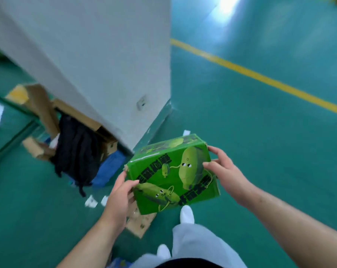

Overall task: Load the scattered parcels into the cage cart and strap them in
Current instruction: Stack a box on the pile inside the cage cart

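Green floor (260, 132) with a yellow line (260, 76), white pillar (105, 55) at left. Green printed parcel (173, 175) was closed and held tilted above the floor. Left hand (121, 196) clamped its near-left corner, right hand (223, 171) its right edge, thumbs on top. Open brown cartons (76, 113) sat at the pillar base behind a black bag (76, 149); contents too blurred to tell. Another brown carton (140, 223) lay below the parcel.

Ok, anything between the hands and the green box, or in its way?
No: left hand and right hand both grip the green box. The cage cart is not in view; a grey pillar stands close ahead, leftward.
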Tool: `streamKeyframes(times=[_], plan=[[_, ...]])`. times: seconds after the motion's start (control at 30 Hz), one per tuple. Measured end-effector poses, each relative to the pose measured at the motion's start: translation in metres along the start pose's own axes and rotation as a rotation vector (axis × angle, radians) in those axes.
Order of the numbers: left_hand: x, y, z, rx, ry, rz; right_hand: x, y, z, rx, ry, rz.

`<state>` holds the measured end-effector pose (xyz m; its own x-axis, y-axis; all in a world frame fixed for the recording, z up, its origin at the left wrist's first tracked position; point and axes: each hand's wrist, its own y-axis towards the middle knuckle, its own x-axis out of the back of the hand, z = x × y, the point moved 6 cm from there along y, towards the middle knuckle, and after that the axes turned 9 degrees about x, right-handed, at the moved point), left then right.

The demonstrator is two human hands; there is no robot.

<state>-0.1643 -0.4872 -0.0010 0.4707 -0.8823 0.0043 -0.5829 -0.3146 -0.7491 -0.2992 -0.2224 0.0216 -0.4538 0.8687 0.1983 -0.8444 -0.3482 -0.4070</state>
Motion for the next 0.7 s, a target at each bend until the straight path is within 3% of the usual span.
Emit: streamKeyframes(times=[0.23, 0.37, 0.47, 0.7], plan=[[-0.078, -0.048, -0.003, -0.145, 0.151, 0.232, 0.07, -0.154, -0.027, 0.015, 0.094, -0.429], [-0.135, -0.065, 0.024, -0.079, 0.23, 0.338, 0.09, -0.246, -0.047, 0.001, 0.124, -0.645], [-0.162, -0.086, 0.045, -0.035, 0.331, 0.448, 0.1, -0.298, -0.061, 0.01, 0.114, -0.714], [-0.243, -0.168, 0.08, -0.154, 0.525, 0.628, 0.143, -0.424, -0.102, 0.031, 0.131, -0.862]])
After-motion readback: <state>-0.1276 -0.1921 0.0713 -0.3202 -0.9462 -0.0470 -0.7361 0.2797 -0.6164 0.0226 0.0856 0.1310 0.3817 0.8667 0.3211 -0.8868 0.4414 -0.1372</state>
